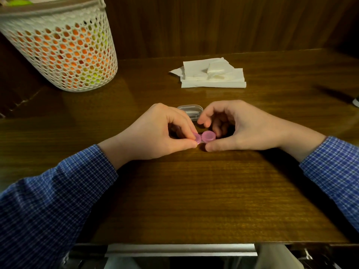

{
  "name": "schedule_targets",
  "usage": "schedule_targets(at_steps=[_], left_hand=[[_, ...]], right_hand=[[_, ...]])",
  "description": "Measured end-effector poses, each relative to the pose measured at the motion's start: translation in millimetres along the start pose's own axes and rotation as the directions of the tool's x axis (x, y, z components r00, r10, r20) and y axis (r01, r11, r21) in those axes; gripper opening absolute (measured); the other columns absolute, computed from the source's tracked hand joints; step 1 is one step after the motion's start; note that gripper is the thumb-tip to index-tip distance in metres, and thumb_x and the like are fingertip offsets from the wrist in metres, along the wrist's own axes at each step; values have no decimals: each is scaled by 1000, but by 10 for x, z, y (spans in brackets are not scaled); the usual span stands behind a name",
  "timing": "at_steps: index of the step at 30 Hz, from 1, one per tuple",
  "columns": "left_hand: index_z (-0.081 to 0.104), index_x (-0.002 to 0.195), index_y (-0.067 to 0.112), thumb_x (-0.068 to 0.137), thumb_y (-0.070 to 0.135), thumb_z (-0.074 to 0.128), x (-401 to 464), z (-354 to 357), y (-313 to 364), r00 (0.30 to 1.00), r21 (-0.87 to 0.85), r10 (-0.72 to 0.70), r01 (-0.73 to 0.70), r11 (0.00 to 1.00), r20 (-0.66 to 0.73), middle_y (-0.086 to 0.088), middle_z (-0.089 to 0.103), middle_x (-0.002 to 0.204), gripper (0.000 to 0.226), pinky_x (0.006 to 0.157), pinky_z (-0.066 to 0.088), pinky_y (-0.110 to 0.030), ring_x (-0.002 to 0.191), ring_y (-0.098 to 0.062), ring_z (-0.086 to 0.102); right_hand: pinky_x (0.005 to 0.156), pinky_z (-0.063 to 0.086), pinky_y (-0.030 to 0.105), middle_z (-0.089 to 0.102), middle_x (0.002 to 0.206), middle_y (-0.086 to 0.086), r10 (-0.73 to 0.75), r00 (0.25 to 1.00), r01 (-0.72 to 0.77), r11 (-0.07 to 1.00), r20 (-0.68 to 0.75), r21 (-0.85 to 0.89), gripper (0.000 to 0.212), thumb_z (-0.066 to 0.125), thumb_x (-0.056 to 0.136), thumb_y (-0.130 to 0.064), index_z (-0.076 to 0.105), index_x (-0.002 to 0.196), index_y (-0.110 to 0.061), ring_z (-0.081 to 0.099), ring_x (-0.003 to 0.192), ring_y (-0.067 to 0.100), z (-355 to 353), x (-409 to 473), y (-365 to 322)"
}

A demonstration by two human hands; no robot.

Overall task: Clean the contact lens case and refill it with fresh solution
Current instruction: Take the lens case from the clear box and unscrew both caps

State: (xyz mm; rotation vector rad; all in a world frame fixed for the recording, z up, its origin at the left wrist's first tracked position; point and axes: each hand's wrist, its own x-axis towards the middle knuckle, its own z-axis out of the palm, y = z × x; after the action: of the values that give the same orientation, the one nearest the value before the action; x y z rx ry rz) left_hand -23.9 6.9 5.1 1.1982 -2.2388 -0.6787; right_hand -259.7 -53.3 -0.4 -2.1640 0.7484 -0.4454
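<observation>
A pink contact lens case [206, 137] with two round caps lies on the wooden table [194, 191], between my hands. My left hand [155, 133] pinches the case's left cap between thumb and forefinger. My right hand [239, 127] curves around the right cap, thumb on the table beside it and fingers behind it; whether it grips the cap is unclear. No solution bottle is in view.
A small clear plastic box [191, 111] sits just behind my hands. Folded white tissues [211, 74] lie further back. A white perforated basket [60, 49] with orange and green contents stands at the back left. A dark object [355, 100] pokes in at the right edge.
</observation>
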Motion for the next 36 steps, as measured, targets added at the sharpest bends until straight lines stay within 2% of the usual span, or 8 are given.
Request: schedule_targets(at_steps=[3,8,14,21,26,29,33,36], left_hand=[[82,93,16,84,19,82,3,0,-3,1000,-4,-2,2,1000,-1,10,77,99,9,82,61,-25,96,-6,72],[83,93,17,84,20,82,4,-4,-14,1000,-15,-14,14,1000,-5,11,77,98,10,82,61,-24,97,-6,72],[82,94,17,84,20,82,9,-1,-12,1000,-8,-10,10,1000,3,11,77,98,10,81,61,-24,96,-7,72],[83,93,15,84,18,82,10,5,-9,1000,-20,-9,8,1000,-6,9,77,97,10,81,61,-27,95,-7,73],[82,93,15,84,19,82,6,3,-10,1000,-13,-3,3,1000,-1,10,77,97,10,79,61,-26,95,-8,73],[82,93,16,85,20,81,8,-2,-5,1000,-19,-5,5,1000,2,9,77,97,9,80,61,-28,95,-9,73],[82,92,16,84,19,82,5,-4,-9,1000,-22,-14,14,1000,-1,10,77,97,8,81,61,-28,95,-8,73],[82,92,16,84,19,81,6,-1,-6,1000,-25,-17,17,1000,2,10,77,97,8,80,61,-29,95,-8,72]], right_hand=[[69,56,21,69,94,-9,5,1000,-5,1000,-7,9,40,89,75,-27,68,109,-31,65,77,7,-5,9,-3],[76,60,27,71,103,-7,-16,999,14,999,43,36,42,84,80,-12,67,116,-26,67,81,12,-38,-14,-9],[71,57,24,69,98,-7,0,1000,0,1000,-1,7,39,86,78,-29,67,112,-29,66,80,10,-6,7,-7],[77,60,29,72,103,-8,-22,999,21,999,37,41,40,83,83,-12,67,117,-25,68,82,13,-37,-13,2],[71,58,24,69,101,-10,-18,1000,18,1000,-13,-8,43,87,77,-35,67,114,-31,67,82,10,-6,-6,4],[71,59,24,73,96,-6,-35,999,35,999,-25,-6,37,86,80,-27,68,112,-26,68,78,11,-4,-2,5],[75,60,28,74,101,-4,-51,999,51,999,-1,17,36,84,84,-14,68,115,-22,68,80,12,-26,-10,4],[76,60,28,70,105,-8,-62,998,62,998,-11,-30,38,84,83,-20,67,116,-24,67,84,13,-19,-12,5]])
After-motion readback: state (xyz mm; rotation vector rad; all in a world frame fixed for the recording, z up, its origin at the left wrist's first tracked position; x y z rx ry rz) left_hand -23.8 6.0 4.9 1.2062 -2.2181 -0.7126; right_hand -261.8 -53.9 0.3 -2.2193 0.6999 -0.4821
